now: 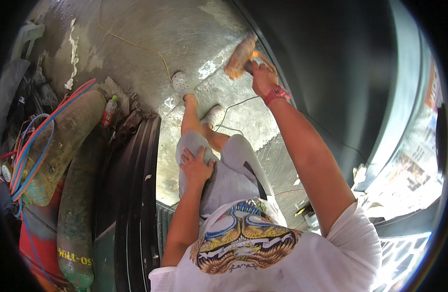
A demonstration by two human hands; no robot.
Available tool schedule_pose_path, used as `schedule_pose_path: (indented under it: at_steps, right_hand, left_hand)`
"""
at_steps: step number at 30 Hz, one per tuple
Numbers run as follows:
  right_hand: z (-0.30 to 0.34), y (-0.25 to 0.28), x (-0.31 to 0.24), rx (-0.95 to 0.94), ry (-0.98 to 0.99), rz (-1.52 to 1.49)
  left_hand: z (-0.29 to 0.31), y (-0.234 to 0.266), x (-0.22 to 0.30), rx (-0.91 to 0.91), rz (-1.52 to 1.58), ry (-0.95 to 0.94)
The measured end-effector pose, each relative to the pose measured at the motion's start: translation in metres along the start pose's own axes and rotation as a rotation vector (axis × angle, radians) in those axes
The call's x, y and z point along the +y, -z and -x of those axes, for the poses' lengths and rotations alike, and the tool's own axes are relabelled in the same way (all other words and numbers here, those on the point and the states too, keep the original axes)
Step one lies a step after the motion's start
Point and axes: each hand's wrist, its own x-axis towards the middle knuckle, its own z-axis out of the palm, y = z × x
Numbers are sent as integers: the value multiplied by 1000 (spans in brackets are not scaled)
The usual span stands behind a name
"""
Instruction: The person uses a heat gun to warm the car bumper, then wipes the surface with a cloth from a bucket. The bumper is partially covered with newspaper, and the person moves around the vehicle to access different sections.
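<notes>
My right hand (264,78), wearing a red wristwatch (276,94), reaches far forward and is closed round the dark handle of a brown and orange tool (241,56). Its broad brown head is blurred, so the tool's exact kind cannot be made out. The tool is beside the lower edge of a large, glossy black curved panel (340,73); whether it touches the panel is unclear. My left hand (195,167) lies on my left thigh, fingers spread, holding nothing.
Gas cylinders (75,209) with red and blue hoses (46,126) lie at the left, near a red-labelled bottle (108,111) and long black ribbed panels (136,194). Thin cables (238,103) cross the wet concrete floor (136,29). Newspaper (411,170) covers part of the right side.
</notes>
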Motion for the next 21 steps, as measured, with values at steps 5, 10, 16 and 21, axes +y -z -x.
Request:
schedule_pose_path:
  at_steps: [5,10,16,21]
  right_hand:
    - [144,-29,71,-221,-234,4]
    - [285,-62,145,-367,-333,22]
    - [366,-35,160,-467,-469,12]
    - [324,-18,144,-375,-428,-50]
  left_hand:
    - [1,-9,-20,-26,153,-92]
    - [4,0,-68,-74,697,-187]
    - [29,6,-121,-42,881,80]
    - [31,1,-147,61,833,193]
